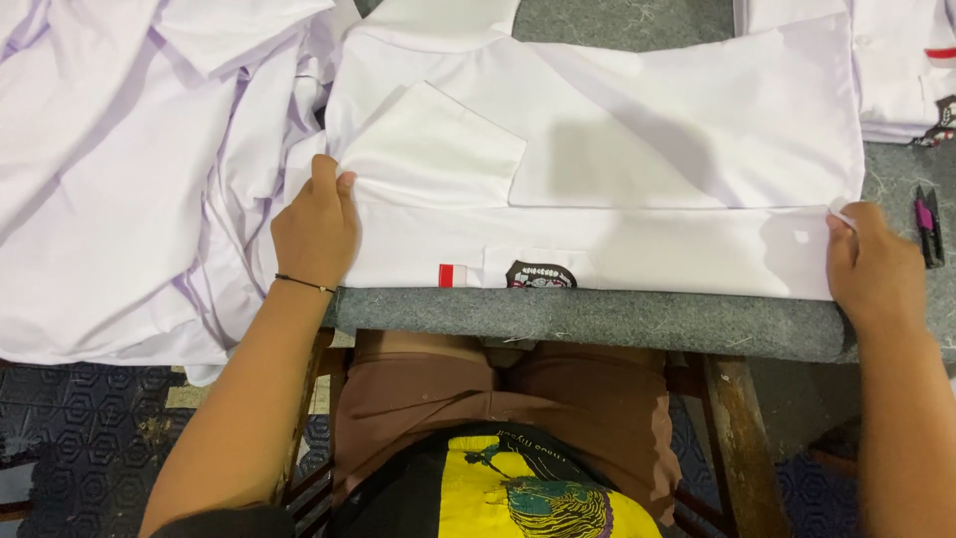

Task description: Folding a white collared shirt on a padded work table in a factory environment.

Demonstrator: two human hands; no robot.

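The person is folding a white shirt [637,139] laid flat on the grey felt-covered tabletop [597,324], and the work appears partly done: one sleeve [438,149] is already lying turned in over the body, and the near edge, with its small red-and-white patch [453,275] and dark badge [541,276], is lining up along the tabletop's front. The left hand [317,231] is pressing down on the shirt's left edge, fingers curled over the cloth, while the right hand [871,264] is pinching the right-hand corner. Further folds seemingly remain. A heap of loose white shirts [129,169] is waiting at left, a folded stack [896,70] is sitting at top right, and small black-and-pink thread snips [928,224] are lying just beside the right hand.
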